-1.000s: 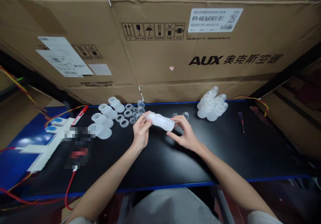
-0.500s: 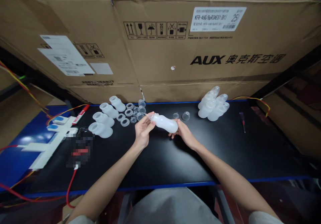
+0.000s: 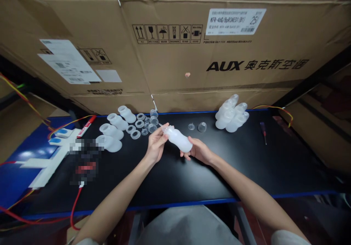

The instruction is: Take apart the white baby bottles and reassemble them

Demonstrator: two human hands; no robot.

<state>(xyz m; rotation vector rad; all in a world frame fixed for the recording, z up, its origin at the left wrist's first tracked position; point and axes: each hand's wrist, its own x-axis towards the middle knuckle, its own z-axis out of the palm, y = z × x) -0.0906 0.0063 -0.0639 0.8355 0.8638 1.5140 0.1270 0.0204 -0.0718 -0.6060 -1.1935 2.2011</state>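
Observation:
Between my hands, above the black table, a milky white baby bottle (image 3: 178, 139) is held tilted, its neck up to the left. My left hand (image 3: 157, 143) grips the neck end, where a clear ring and nipple show partly behind the fingers. The fingers of my right hand (image 3: 197, 150) are closed around the bottle's base. Beyond the bottle lie a small clear nipple-like piece (image 3: 191, 127) and a clear dome cap (image 3: 202, 127). To the left of my left hand are several clear rings (image 3: 135, 134) and caps (image 3: 152, 128).
Several open bottles (image 3: 117, 122) lie at the left; several capped bottles (image 3: 231, 122) stand clustered at back right. A screwdriver (image 3: 263, 132) lies farther right. A power strip (image 3: 55, 159), red marker (image 3: 89, 124) and cables are at the left. A large cardboard box (image 3: 170, 62) backs the table (image 3: 219, 183).
The bottle's base has swung a little down and toward me, my right hand moving with it. My left hand stays at the neck. The camera view has shifted slightly.

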